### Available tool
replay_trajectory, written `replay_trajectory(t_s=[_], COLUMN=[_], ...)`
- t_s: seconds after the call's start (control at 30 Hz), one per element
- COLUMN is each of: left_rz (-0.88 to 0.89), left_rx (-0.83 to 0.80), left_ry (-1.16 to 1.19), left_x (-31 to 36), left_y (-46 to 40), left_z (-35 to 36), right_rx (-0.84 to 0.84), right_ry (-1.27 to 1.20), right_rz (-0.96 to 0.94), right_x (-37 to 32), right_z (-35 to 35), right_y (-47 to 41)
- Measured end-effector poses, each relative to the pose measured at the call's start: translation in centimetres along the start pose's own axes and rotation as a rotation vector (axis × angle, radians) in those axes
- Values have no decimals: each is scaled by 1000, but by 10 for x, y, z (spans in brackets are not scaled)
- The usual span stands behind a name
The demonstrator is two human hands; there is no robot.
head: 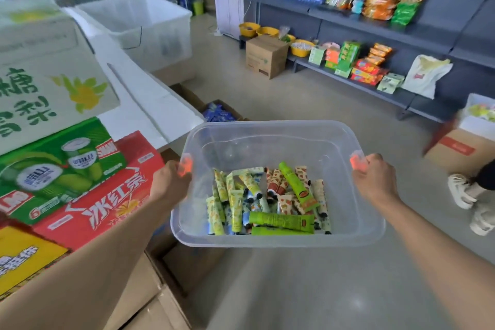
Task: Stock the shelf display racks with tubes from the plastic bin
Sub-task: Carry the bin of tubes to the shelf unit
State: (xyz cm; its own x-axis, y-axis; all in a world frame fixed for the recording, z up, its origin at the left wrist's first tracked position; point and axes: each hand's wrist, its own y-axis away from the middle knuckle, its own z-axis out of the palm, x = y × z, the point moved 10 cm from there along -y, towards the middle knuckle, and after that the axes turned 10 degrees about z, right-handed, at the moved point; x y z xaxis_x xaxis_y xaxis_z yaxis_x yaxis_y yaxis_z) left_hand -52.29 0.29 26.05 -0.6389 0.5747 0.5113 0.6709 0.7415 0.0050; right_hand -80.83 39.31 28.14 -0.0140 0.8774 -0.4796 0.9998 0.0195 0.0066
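Head view: I see left hand [171,182] and right hand [375,177] clamped on bin [267,134] rims; tubes [267,203] near, probably light, slippery; rigid sides are best to hold.

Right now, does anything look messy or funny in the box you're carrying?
Nothing is spilled or broken. The tubes lie jumbled in a loose heap at the near end of the clear bin, pointing every which way. The left hand and right hand hold its sides.
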Motion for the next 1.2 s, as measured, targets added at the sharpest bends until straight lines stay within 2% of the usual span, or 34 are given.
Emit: replay_trajectory(t_s=[0.2, 0.4, 0.53, 0.83, 1.2], left_rz=[30, 70, 109, 210, 33], left_rx=[-49, -21, -82, -45, 22], left_ry=[-12, 29, 19, -37, -32], left_x=[60, 119, 161, 270, 362], left_y=[-90, -204, -287, -436, -606], left_z=[41, 78, 105, 144, 205], right_rx=[41, 73, 93, 71, -22], right_ry=[-18, -9, -17, -19, 19], right_rz=[25, 71, 105, 76, -38], right_x=[4, -11, -25, -54, -139], right_z=[3, 15, 18, 40, 65], right_y=[-102, -206, -281, -471, -722])
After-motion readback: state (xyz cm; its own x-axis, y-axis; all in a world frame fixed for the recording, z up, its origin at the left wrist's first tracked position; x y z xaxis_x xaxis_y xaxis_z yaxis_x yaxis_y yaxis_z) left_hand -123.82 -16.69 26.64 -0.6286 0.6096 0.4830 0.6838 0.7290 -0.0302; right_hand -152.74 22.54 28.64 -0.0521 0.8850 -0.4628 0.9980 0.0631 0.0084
